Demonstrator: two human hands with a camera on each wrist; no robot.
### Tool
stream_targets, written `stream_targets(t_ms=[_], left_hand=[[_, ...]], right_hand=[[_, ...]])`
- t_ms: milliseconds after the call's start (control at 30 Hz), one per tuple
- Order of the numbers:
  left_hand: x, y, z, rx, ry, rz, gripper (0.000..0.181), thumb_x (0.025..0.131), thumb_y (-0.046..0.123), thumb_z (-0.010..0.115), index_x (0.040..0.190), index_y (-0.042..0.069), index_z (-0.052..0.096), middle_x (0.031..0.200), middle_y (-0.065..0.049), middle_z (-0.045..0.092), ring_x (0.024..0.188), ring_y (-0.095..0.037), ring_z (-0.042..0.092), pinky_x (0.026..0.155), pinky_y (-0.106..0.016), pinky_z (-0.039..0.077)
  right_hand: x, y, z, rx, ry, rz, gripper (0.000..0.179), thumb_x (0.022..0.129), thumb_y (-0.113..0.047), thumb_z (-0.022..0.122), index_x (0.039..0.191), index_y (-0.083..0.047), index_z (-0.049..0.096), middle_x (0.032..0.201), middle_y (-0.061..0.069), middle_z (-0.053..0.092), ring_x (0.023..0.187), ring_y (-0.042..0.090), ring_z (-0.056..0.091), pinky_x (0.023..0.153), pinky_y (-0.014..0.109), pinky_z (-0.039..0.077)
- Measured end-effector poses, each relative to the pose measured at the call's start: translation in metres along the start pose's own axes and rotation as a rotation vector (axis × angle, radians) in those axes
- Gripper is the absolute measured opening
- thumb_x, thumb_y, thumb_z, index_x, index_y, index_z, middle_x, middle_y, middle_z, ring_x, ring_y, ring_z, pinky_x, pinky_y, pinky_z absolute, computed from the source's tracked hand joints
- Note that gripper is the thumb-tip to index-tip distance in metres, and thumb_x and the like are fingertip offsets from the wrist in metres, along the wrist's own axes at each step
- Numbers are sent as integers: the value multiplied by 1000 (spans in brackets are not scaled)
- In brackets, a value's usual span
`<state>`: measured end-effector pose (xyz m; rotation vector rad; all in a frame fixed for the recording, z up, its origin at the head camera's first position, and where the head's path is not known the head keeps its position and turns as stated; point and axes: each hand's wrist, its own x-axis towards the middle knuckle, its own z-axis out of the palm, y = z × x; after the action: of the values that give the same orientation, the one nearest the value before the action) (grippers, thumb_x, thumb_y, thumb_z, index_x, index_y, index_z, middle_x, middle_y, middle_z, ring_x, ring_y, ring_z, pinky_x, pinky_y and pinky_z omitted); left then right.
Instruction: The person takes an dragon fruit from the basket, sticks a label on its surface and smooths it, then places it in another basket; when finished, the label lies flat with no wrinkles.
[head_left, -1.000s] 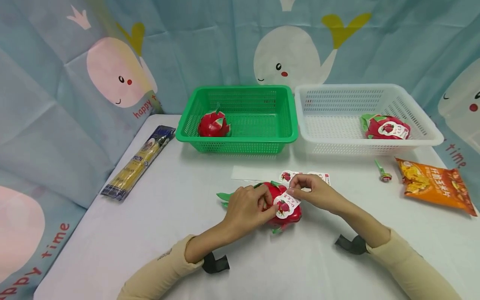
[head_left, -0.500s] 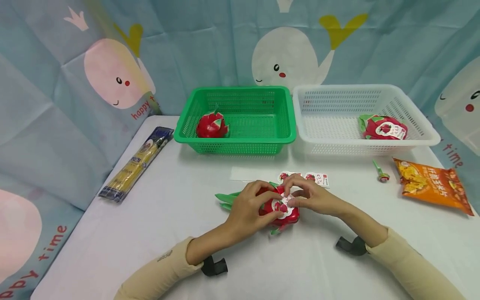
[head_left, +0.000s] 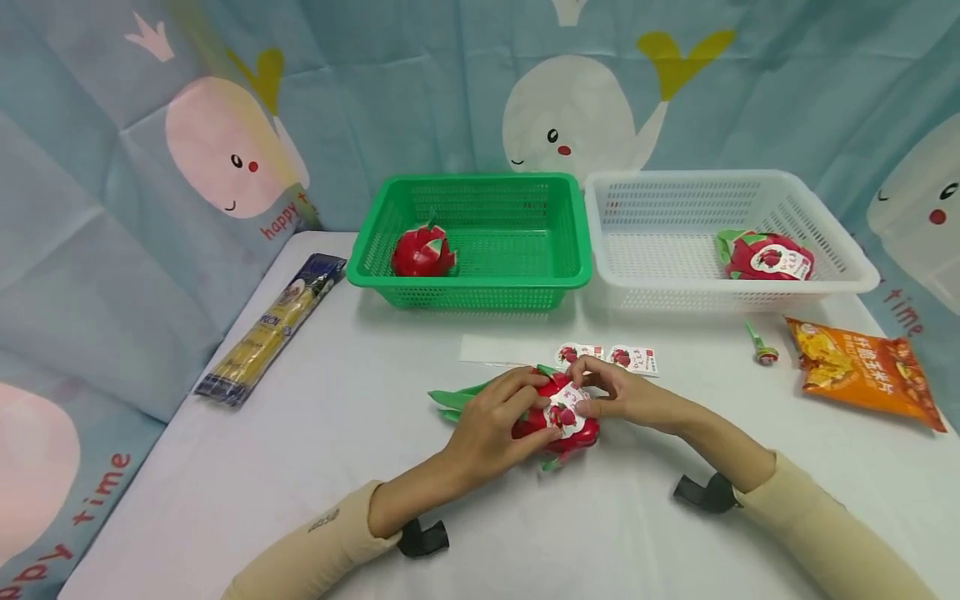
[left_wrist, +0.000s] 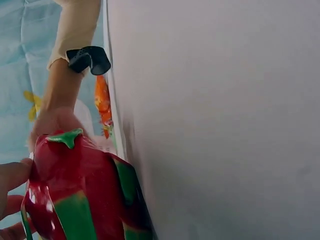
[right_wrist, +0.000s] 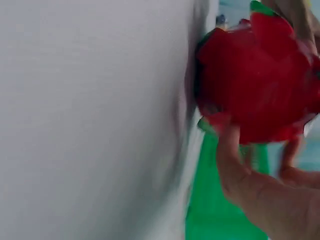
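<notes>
A red dragon fruit (head_left: 587, 435) with green leaf tips lies on the white table between both hands. On its upper face sits a white label sticker (head_left: 567, 410) with a fruit picture and red writing. My left hand (head_left: 487, 429) curves over the fruit's left side, thumb and fingertips at the sticker's left edge. Bent fingers of my right hand (head_left: 633, 402) hold the fruit's right side, with fingertips at the sticker's right edge. The right wrist view shows that thumb against the red skin. In the left wrist view the fruit (left_wrist: 75, 185) partly hides the right hand.
Behind the hands lies a backing strip (head_left: 495, 350) with stickers (head_left: 632, 358). A green basket (head_left: 480, 282) and a white basket (head_left: 720, 286) each hold one dragon fruit. A noodle packet (head_left: 273, 329) lies left; a lollipop (head_left: 763, 348) and an orange snack bag (head_left: 862, 371) lie right.
The sticker's right part, held raised by the right hand a second ago, now lies against the fruit. The right hand has moved slightly left and down onto it; the left hand stays at the fruit.
</notes>
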<state>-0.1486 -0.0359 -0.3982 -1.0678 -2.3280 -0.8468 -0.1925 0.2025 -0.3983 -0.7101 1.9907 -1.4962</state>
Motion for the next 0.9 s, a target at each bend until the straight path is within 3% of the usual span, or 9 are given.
stream_targets(t_ms=[67, 133, 200, 267, 367, 433, 533, 733, 900], left_hand=[[-1, 0, 0, 24, -5, 13, 29, 73, 27, 78, 85, 10, 57, 110, -5, 61, 113, -18, 55, 94, -26, 48], [-2, 0, 0, 46, -20, 29, 30, 75, 28, 76, 88, 9, 56, 112, -6, 60, 115, -20, 54, 95, -27, 47], [-3, 0, 0, 69, -40, 60, 33, 76, 28, 75, 95, 9, 56, 115, -8, 58, 117, -22, 52, 96, -29, 46], [-5, 0, -1, 99, -65, 104, 36, 78, 29, 73, 104, 11, 57, 117, -9, 55, 119, -25, 49, 97, -31, 46], [-6, -3, -1, 195, -96, 199, 41, 79, 26, 73, 117, 20, 58, 120, -13, 52, 119, -30, 47, 98, -35, 46], [-7, -4, -2, 273, -109, 258, 45, 79, 23, 73, 121, 26, 57, 121, -15, 51, 119, -33, 47, 98, -38, 45], [-7, -6, -1, 378, -132, 323, 52, 78, 23, 73, 126, 32, 54, 123, -17, 49, 119, -35, 47, 99, -41, 44], [-3, -5, -1, 420, -140, 327, 50, 82, 33, 68, 129, 24, 52, 120, -13, 50, 117, -29, 47, 98, -33, 46], [0, -4, -2, 424, -159, 293, 51, 84, 39, 64, 127, 13, 53, 118, -11, 51, 114, -25, 49, 93, -29, 48]], right_hand=[[-3, 2, 1, 15, 15, 67, 16, 93, -19, 51, 99, -6, 43, 101, 5, 45, 99, 10, 50, 86, 32, 47], [-9, 3, 1, 9, 70, 69, 15, 95, -17, 48, 102, -5, 46, 101, 6, 48, 98, 9, 52, 87, 29, 49], [-16, 2, 3, -30, 108, 1, 20, 94, -13, 51, 110, -3, 49, 111, 9, 51, 106, 13, 55, 90, 27, 50], [-22, -1, 7, -156, 125, -114, 33, 90, -13, 58, 121, -4, 50, 124, 11, 52, 114, 17, 56, 90, 25, 50], [-26, -4, 13, -330, 138, -266, 50, 84, -16, 67, 130, -7, 49, 129, 11, 53, 118, 14, 53, 86, 26, 52], [-26, -4, 15, -421, 160, -328, 53, 81, -18, 70, 130, -9, 51, 128, 8, 55, 117, 6, 52, 82, 27, 54], [-26, -2, 15, -460, 199, -378, 54, 79, -16, 72, 129, -8, 54, 125, 10, 58, 116, -1, 50, 78, 26, 55], [-29, 1, 16, -581, 262, -466, 52, 72, -14, 77, 122, -8, 60, 123, 11, 61, 118, 1, 52, 87, 14, 47], [-27, 1, 16, -487, 202, -443, 55, 76, -13, 74, 127, -7, 55, 124, 10, 55, 115, 5, 49, 76, 23, 55]])
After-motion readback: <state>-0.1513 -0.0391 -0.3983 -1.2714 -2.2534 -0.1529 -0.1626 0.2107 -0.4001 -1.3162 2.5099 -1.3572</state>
